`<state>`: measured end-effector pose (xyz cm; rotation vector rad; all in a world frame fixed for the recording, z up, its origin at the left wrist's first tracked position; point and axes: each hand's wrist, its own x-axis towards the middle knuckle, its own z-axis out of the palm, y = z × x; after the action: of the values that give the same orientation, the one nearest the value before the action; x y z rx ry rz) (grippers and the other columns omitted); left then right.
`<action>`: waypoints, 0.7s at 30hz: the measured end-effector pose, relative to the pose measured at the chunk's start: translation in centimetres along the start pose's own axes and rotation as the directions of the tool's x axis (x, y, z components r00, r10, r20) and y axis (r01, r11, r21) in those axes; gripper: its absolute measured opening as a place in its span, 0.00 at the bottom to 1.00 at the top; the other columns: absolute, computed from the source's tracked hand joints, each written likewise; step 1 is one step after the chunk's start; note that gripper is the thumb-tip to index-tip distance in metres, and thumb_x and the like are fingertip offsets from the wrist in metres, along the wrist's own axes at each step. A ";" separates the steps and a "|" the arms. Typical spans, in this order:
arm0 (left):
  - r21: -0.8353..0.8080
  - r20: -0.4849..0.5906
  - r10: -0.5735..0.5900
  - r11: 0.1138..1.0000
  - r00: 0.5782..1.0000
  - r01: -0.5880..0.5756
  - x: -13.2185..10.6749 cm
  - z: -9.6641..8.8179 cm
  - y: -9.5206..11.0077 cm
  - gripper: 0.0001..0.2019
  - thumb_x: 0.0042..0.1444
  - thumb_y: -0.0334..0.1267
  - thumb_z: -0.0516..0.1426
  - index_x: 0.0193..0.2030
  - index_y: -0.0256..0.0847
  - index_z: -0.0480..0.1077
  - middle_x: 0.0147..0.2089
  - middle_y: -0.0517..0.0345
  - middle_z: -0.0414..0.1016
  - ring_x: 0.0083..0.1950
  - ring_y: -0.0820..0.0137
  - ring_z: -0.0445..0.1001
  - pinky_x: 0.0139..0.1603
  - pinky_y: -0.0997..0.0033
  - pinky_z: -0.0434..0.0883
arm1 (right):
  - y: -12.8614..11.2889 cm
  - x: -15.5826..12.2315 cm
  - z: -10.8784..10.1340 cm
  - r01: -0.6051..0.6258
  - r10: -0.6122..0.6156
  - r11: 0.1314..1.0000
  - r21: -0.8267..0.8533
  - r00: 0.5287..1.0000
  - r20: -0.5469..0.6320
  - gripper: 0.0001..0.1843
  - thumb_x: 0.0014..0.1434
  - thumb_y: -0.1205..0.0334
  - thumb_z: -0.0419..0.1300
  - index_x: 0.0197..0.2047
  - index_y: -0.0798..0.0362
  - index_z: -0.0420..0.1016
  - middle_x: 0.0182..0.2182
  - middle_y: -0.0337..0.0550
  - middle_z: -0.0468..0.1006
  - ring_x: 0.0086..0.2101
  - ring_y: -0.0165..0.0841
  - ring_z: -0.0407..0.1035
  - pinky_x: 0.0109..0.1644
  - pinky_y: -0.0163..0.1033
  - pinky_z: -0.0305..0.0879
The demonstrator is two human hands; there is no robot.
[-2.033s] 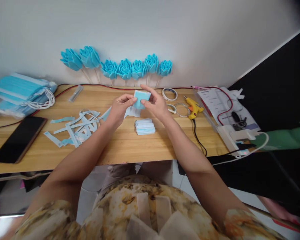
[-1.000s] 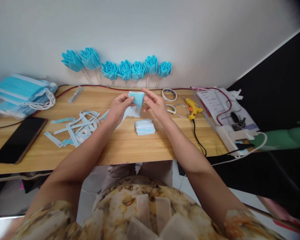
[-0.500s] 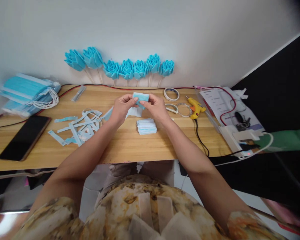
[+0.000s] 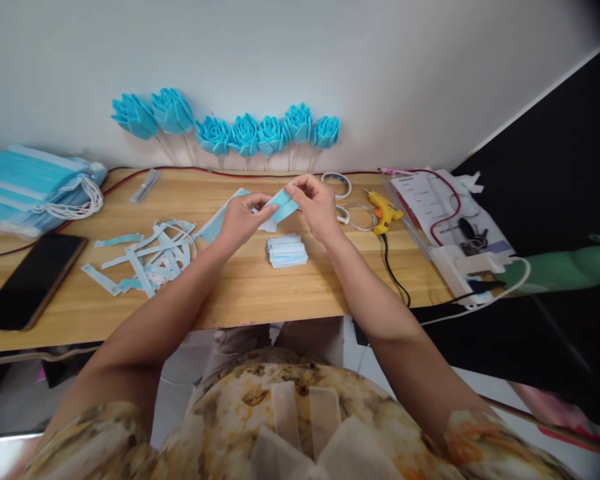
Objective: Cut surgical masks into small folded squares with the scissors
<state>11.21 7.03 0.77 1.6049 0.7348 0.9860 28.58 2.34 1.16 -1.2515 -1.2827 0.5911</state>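
Between my hands is a piece of light blue face mask fabric (image 4: 284,205), held tilted above the table. My left hand (image 4: 245,219) pinches its left end between thumb and fingers. At its upper right corner, my right hand (image 4: 316,203) grips it the same way. Just below lies a stack of folded mask pieces (image 4: 287,251). A larger light blue sheet (image 4: 215,225) lies partly hidden behind my left hand. To the left is a loose pile of cut mask strips (image 4: 153,257).
Blue fabric flowers on stems (image 4: 245,135) lean against the wall. A yellow glue gun (image 4: 384,212), tape rolls (image 4: 337,185) and a power strip (image 4: 457,273) are at the right. On the left are a phone (image 4: 30,283) and a bundle of face masks (image 4: 35,187).
The fabric piece has gone from level to tilted, its right end raised. My right hand has turned and moved up, and my left hand now grips lower. The view has shifted slightly right.
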 end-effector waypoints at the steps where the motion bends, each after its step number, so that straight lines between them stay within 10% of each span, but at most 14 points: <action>1: 0.001 0.001 -0.013 1.000 1.000 0.013 0.0 -0.1 0.0 0.09 0.50 0.44 0.71 0.31 0.41 0.82 0.25 0.60 0.76 0.27 0.72 0.67 0.29 0.69 0.63 | 0.2 0.1 -0.2 -0.009 0.009 1.000 0.016 1.000 -0.008 0.21 0.59 0.39 0.64 0.36 0.50 0.74 0.31 0.38 0.76 0.34 0.31 0.71 0.41 0.39 0.70; 21: 0.125 0.002 0.099 0.987 0.995 -0.099 0.6 -0.6 -0.4 0.10 0.52 0.43 0.67 0.38 0.42 0.82 0.36 0.56 0.82 0.34 0.70 0.73 0.32 0.72 0.65 | -0.5 -0.3 -0.3 0.116 -0.116 0.987 -0.108 0.993 0.004 0.17 0.64 0.45 0.62 0.35 0.50 0.75 0.32 0.39 0.76 0.35 0.32 0.70 0.43 0.39 0.68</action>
<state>10.94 7.92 0.55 1.7629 0.7374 1.0321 28.62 1.81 1.51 -1.2556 -1.3912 0.4413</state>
